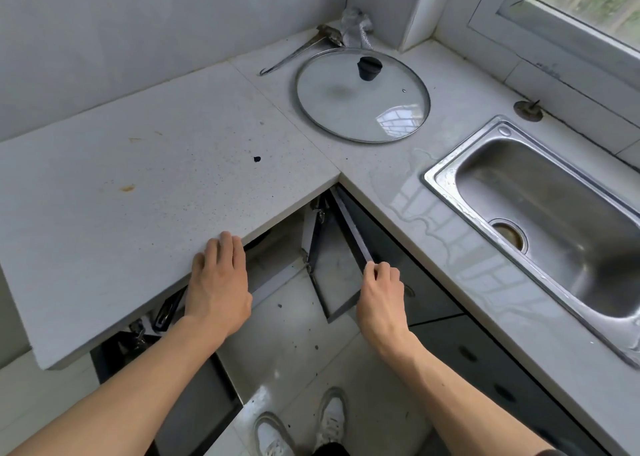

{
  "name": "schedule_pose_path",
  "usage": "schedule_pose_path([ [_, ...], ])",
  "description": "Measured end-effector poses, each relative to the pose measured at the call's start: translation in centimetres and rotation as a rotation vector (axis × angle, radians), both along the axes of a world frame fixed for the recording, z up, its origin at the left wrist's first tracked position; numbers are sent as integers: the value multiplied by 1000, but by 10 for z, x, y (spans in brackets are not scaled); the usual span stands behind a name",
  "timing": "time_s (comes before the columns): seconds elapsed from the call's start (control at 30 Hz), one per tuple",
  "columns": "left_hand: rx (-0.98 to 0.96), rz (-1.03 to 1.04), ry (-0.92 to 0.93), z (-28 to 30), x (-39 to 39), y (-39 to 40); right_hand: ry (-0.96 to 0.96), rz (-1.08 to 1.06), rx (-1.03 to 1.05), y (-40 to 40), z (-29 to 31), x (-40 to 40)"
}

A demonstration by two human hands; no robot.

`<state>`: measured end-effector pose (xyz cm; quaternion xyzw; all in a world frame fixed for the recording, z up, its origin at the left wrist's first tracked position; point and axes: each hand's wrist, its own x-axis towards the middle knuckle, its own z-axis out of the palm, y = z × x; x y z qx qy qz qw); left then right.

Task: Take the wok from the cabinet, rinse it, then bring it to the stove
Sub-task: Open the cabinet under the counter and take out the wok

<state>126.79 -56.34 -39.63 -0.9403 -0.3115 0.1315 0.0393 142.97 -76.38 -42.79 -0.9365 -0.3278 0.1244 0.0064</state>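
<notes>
Hands work at a corner cabinet: right hand (381,291) pinches the open cabinet door (349,234) edge; left hand (219,282) rests flat on the countertop (138,185). Wok unseen, presumably inside, below the left hand.

No readable text, label, brand, number or sign is showing anywhere: the marks on the window sill (549,69) are too blurred to read.

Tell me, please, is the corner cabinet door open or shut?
Open: the cabinet door is swung outward under the counter corner, its top edge gripped by the right hand.
</notes>
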Motion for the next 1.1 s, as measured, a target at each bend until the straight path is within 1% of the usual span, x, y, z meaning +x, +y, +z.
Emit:
schedule_pose_path([
  [0.23, 11, 15, 14, -1, 3, -4, 10, 47, -122, 4, 0, -8],
  [0.3, 9, 20, 12, -1, 3, -5, 21, 58, -130, 2, 0, -7],
  [0.43, 7, 20, 11, -3, 2, -5, -44, 158, -106, -9, -2, 0],
  [0.53, 9, 23, 12, -6, 2, -5, -27, 91, -90, -14, -6, 13],
  [0.67, 7, 32, 13, -8, 2, -5, 99, -4, -104, -24, -13, 23],
  [0.87, 0, 31, 17, -10, 1, -4, 130, 57, -110, -41, -24, 10],
  [0.93, 7, 33, 13, -10, 3, -4, 112, 72, -95, -38, -24, 9],
  [1.1, -23, 27, 5, -9, 3, -1, 138, 65, -60, -28, -16, 10],
])
